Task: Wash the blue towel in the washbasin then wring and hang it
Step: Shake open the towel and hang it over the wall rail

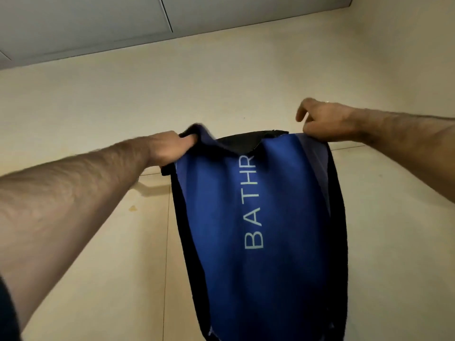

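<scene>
From the head view, the left hand (170, 148) is raised high and grips the upper left corner of the blue towel with dark borders and pale lettering (256, 217), its fingers curled round a bunched fold of cloth. The right hand (325, 124) is up at about the same height on the other side and pinches the top right edge between thumb and lower fingers, while its forefinger sticks out loose above the cloth. The two hands are well apart, which keeps the top edge spread wide, so the cloth falls flat and not in a rope.

The towel hangs down from that top edge in front of the cream tiled wall (98, 242), its lower end running out of the bottom of the picture. The letters "BATHR" run up its middle, and a dark flap at the top centre folds back away from the viewer, as if the cloth is being laid over something behind it. A short pale bracket or rail end (150, 187) juts from the wall just left of the towel, below the left hand; whether the towel already lies on a rail I cannot tell, for the cloth hides it. A grey panelled ceiling (98, 25) shows above.

My judgement is that this is the hanging step, near the end of the task. The washbasin is not in view.
</scene>
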